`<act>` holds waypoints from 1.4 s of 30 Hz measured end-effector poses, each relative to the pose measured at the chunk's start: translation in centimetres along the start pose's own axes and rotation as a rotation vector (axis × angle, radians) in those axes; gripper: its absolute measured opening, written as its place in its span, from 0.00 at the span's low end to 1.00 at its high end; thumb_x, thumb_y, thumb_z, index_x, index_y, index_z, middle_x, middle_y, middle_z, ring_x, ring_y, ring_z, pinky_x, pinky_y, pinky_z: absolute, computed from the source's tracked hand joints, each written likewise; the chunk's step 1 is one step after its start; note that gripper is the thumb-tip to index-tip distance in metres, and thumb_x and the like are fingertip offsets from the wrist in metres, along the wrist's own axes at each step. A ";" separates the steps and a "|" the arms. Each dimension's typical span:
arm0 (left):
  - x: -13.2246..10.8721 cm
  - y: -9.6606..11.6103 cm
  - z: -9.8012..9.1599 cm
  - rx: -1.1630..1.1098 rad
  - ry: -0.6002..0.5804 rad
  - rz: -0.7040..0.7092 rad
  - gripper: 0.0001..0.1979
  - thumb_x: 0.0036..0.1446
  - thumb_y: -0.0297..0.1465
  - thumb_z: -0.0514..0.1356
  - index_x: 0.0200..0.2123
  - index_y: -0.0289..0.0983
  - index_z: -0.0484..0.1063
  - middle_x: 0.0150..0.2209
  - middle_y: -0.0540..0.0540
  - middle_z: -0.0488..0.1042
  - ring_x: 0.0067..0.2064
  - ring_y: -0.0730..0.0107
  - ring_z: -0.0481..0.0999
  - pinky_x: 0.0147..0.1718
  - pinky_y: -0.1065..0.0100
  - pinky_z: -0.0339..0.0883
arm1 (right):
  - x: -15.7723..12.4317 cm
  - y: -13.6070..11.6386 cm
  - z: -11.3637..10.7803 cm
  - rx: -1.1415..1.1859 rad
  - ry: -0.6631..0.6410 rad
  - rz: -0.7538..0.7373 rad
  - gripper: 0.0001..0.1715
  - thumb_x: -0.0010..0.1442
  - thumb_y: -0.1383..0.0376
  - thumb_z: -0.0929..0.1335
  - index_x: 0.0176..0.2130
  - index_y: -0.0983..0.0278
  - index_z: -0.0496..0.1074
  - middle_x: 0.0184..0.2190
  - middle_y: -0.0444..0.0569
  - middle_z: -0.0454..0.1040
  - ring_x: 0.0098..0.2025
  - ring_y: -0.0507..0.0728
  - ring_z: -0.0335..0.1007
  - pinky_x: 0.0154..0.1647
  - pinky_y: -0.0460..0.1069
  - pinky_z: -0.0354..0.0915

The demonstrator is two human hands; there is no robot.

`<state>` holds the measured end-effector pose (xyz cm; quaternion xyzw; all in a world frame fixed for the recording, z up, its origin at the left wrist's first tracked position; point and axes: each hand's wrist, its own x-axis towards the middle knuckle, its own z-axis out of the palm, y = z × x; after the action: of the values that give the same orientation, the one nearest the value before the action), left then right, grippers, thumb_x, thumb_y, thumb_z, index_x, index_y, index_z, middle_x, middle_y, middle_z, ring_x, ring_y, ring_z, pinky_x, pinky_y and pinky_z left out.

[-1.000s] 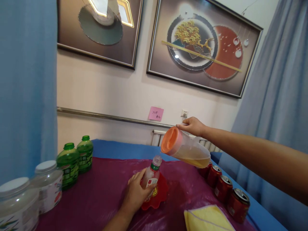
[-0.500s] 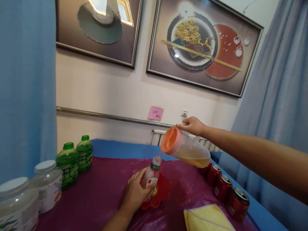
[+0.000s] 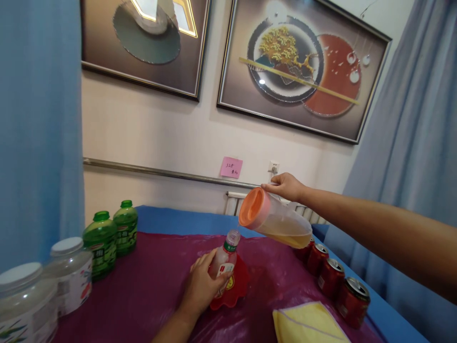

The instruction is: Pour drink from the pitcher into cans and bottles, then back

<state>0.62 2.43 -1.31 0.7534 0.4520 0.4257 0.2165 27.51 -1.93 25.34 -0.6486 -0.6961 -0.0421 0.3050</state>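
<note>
My right hand [image 3: 285,186] grips a clear plastic pitcher [image 3: 276,223] with an orange lid, tipped sideways, its spout right over the mouth of a small bottle. Amber liquid lies in the pitcher's lower side. My left hand [image 3: 203,286] is wrapped round that small clear bottle [image 3: 225,259], which has a red and green label and leans slightly toward the pitcher. The bottle stands on a red scalloped dish [image 3: 233,288] on the purple plastic sheet [image 3: 153,281] over the table.
Two green bottles [image 3: 110,236] and two white-lidded clear jars [image 3: 46,286] stand at the left. Several red cans [image 3: 333,278] line the right edge. A yellow cloth [image 3: 309,324] lies at the front right. Blue curtains hang on both sides; framed pictures on the wall behind.
</note>
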 end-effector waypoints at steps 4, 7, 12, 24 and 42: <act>0.0 0.0 0.0 -0.015 -0.005 -0.003 0.33 0.45 0.42 0.68 0.55 0.39 0.73 0.54 0.40 0.78 0.56 0.50 0.75 0.58 0.53 0.65 | -0.1 0.1 0.1 -0.001 -0.011 0.016 0.36 0.51 0.36 0.67 0.18 0.60 0.50 0.17 0.37 0.46 0.22 0.49 0.43 0.23 0.48 0.43; 0.0 -0.1 0.0 -0.020 -0.019 -0.001 0.33 0.45 0.42 0.68 0.55 0.39 0.73 0.54 0.40 0.78 0.56 0.49 0.75 0.58 0.52 0.64 | -0.1 0.1 0.1 -0.017 -0.010 0.014 0.37 0.50 0.35 0.67 0.18 0.59 0.50 0.17 0.37 0.46 0.22 0.49 0.43 0.23 0.49 0.42; 0.1 0.0 0.0 -0.007 -0.019 -0.012 0.33 0.45 0.40 0.68 0.56 0.38 0.73 0.54 0.39 0.78 0.56 0.49 0.74 0.57 0.52 0.64 | -0.1 0.1 0.0 -0.021 -0.007 0.009 0.39 0.48 0.32 0.65 0.18 0.59 0.49 0.16 0.37 0.46 0.22 0.49 0.42 0.23 0.49 0.42; 0.1 -0.2 0.0 -0.015 -0.018 -0.009 0.33 0.45 0.40 0.68 0.56 0.38 0.73 0.54 0.39 0.77 0.56 0.50 0.74 0.58 0.52 0.64 | -0.1 0.3 0.1 -0.014 -0.006 0.006 0.40 0.48 0.31 0.65 0.18 0.59 0.49 0.17 0.37 0.45 0.22 0.49 0.42 0.23 0.49 0.42; 0.1 -0.1 0.0 -0.003 -0.040 -0.015 0.35 0.45 0.42 0.68 0.57 0.34 0.71 0.56 0.36 0.76 0.58 0.48 0.73 0.58 0.52 0.63 | -0.2 -0.2 -0.1 -0.011 -0.019 0.008 0.38 0.49 0.34 0.67 0.18 0.59 0.50 0.17 0.37 0.45 0.22 0.49 0.42 0.23 0.49 0.41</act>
<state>0.56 2.61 -1.33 0.7579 0.4526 0.4097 0.2300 27.36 -2.14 25.40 -0.6535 -0.6961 -0.0384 0.2949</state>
